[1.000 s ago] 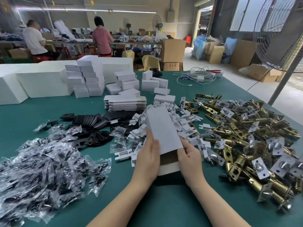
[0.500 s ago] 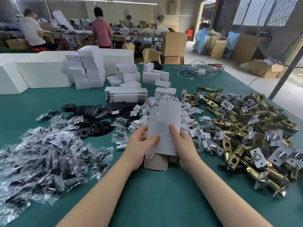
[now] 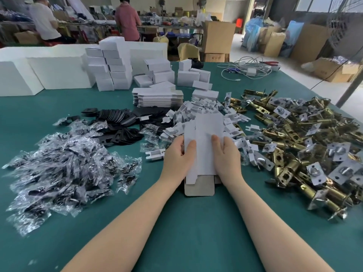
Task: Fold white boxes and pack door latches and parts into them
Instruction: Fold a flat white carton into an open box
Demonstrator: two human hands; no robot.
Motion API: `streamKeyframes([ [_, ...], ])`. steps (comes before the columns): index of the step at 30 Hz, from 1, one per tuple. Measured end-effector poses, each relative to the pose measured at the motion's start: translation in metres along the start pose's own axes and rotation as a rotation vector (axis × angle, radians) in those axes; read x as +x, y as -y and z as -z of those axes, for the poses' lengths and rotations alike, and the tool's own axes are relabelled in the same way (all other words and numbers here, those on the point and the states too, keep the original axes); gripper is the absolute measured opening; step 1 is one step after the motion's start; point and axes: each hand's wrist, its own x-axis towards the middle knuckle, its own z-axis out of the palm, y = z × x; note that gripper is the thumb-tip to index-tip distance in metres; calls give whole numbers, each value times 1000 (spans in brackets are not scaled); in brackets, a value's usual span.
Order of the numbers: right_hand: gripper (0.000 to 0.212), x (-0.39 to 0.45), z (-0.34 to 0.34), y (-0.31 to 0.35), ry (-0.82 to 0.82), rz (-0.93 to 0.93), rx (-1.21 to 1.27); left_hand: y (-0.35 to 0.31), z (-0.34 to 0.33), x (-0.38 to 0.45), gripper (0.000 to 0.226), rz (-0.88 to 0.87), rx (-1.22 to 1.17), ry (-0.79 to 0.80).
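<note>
both forearms come in from 6 o'clock over the green table [image 3: 186,232]. left hand [image 3: 177,160] and right hand [image 3: 227,159] each grip a side of a flat white box blank [image 3: 206,146], thumbs on top, fingers curled under the edges. blank sits at frame centre, tilted up twd the camera; its brown-grey inner flap [image 3: 199,186] hangs at the near end, touching or just above the table, can't tell which.

at 9 o'clock, near the left hand: big heap of clear plastic bags [image 3: 64,169] w/ dark small parts inside. at 3 o'clock, near the right hand: pile of brass door latches [image 3: 306,154] w/ silver faceplates, spreading to the table's right edge.

just beyond the blank at 12 o'clock: heap of small white card inserts [image 3: 206,112], some peeking out beside both hands. at 10–11 o'clock of the blank: black flat plates [image 3: 121,122], fanned and overlapping.

farther at 12 o'clock: stack of unfolded white blanks [image 3: 157,98], then folded white boxes [image 3: 112,73] stacked in columns and loose ones beside. big white blocks [image 3: 39,73] at 10 o'clock. white cable tangle [image 3: 245,69] at 1 o'clock on the table's far end.

beyond the table: two people [image 3: 125,18] w/ backs turned at a bench, cardboard cartons [image 3: 218,36] at 12–2 o'clock.
</note>
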Motion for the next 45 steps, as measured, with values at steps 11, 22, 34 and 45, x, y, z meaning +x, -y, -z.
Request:
streamKeyframes([
  [11,45,-1,0,1,-34,41,-46,2,-2,-1,31,-124,157,-62],
  [22,41,-7,4,0,-60,64,0,0,1,1,35,-95,118,-72],
  [34,43,-4,14,-1,-63,-25,-18,-4,7,2,35,-49,52,35],
  [45,9,-8,13,2,82,-77,176,0,11,9,32,61,48,-169],
])
